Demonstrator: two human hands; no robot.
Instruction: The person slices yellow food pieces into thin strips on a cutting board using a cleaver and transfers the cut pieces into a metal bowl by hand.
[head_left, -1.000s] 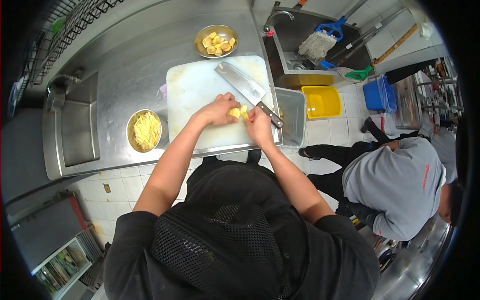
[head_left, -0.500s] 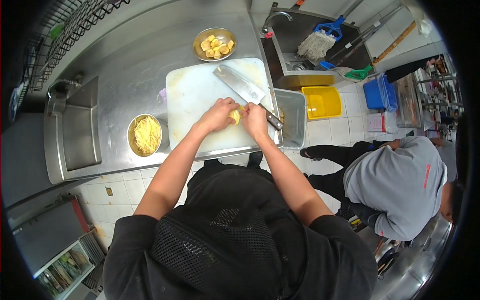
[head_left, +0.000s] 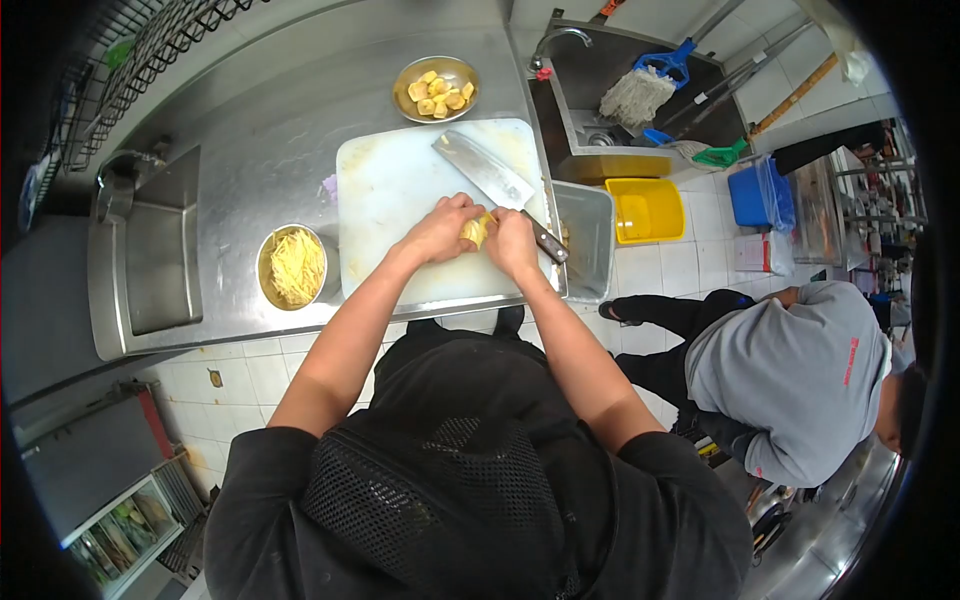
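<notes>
My left hand [head_left: 444, 228] is closed around a small bunch of yellow slices [head_left: 477, 231] that look like ginger, low over the white cutting board [head_left: 385, 190]. From the other side my right hand [head_left: 513, 243] has its curled fingers against the same slices; its fingertips are partly hidden. A cleaver [head_left: 485, 172] lies flat on the board just beyond the hands, its dark handle passing beside my right hand over the board's right edge. Thin yellow shreds [head_left: 297, 265] fill a round metal container left of the board. Peeled yellow chunks [head_left: 436, 103] sit in a metal bowl [head_left: 402, 75] behind it.
A steel counter [head_left: 255, 150] supports the board, with a sink [head_left: 165, 255] at its left end. Right of it stand a grey bin [head_left: 590, 245], a yellow tub [head_left: 645, 212] and a mop [head_left: 640, 95]. A co-worker in a grey shirt [head_left: 790, 375] bends over at the right.
The view has shifted slightly, so the counter items sit a little farther right. Both hands stay at the slices, with only small finger movement. The cleaver lies as before.
</notes>
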